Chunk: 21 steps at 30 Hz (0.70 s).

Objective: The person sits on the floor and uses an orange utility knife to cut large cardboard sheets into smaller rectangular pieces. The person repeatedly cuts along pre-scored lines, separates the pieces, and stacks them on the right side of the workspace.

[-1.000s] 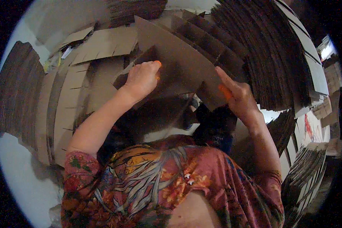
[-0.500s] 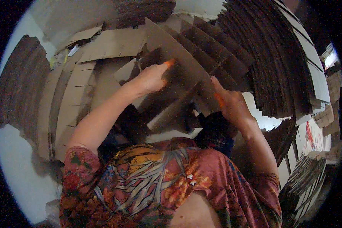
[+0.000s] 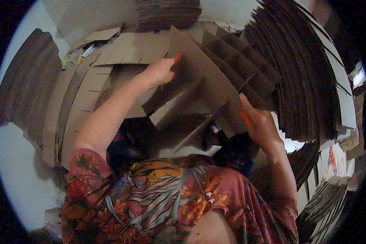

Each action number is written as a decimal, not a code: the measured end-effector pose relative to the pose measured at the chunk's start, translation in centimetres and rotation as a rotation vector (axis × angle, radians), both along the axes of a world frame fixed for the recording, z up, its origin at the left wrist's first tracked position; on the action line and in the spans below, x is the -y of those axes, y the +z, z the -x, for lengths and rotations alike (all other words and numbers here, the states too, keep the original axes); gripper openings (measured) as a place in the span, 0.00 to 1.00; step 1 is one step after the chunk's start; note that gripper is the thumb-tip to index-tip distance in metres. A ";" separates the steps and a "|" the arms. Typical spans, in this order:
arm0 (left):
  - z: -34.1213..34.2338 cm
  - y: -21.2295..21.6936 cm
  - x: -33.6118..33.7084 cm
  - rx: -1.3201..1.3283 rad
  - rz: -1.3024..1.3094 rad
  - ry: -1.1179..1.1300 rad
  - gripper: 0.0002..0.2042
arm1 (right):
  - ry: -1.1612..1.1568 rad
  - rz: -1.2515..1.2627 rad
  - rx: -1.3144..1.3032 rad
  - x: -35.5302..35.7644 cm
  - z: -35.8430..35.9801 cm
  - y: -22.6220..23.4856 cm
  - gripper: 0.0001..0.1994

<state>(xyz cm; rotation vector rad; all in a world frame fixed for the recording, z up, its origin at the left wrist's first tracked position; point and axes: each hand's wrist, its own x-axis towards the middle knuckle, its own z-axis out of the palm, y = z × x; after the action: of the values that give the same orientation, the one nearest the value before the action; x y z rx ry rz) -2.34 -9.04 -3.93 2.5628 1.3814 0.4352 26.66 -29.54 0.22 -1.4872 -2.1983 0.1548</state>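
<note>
Holding 1 cardboard grid [image 3: 203, 71]: left hand [image 3: 160, 73], right hand [image 3: 264, 127].

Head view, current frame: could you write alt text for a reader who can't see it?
A person's right hand holds the right end of a long cardboard panel in a grid of crossing dividers; the left hand is near its other end, grip unclear. Large cardboard stacks stand at right and left.

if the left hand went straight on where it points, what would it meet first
The left hand would probably meet the long cardboard panel first; depth is unclear, and they may already touch.
</note>
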 end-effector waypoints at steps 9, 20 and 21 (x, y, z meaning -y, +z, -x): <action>6.4 -1.0 -2.3 0.479 0.117 0.105 0.17 | -0.087 0.080 0.190 -2.9 0.8 -0.6 0.26; 9.9 -7.4 -9.7 -0.275 -0.193 0.335 0.16 | -0.091 -0.035 0.139 -6.3 -1.5 -5.3 0.28; 10.1 -7.1 -10.2 -0.152 -0.157 0.388 0.14 | -0.112 0.012 0.177 -6.3 -1.4 -5.2 0.27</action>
<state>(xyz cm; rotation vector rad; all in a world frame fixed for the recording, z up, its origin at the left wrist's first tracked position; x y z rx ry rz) -12.45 1.18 -10.99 2.4863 1.9857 0.4289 28.05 -23.23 -4.94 -1.6839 -2.2452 -0.0015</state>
